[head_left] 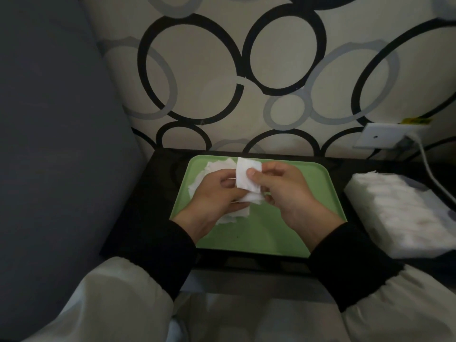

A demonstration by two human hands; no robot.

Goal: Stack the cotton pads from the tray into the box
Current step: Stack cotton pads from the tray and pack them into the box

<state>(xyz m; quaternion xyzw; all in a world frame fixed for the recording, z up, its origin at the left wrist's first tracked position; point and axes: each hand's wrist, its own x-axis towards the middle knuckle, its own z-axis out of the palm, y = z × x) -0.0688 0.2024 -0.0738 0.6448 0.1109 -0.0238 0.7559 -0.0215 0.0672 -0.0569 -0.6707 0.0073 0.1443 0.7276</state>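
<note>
A green tray point(291, 233) lies on a small black table point(148, 201). Loose white cotton pads point(217, 169) are heaped in the tray's left part, partly hidden by my hands. My right hand point(283, 191) pinches one square cotton pad point(243, 174) upright above the tray, thumb on its front. My left hand point(217, 196) holds a small bunch of pads point(251, 198) just below it. The two hands meet over the tray's left half. At the right stands the box point(399, 213), full of stacked white pads.
A patterned wall with black and grey rings rises right behind the table. A grey cushion point(54, 119) fills the left. A white wall socket point(389, 137) with a cable point(429, 169) sits at the right, above the box. My knees are below the table's front edge.
</note>
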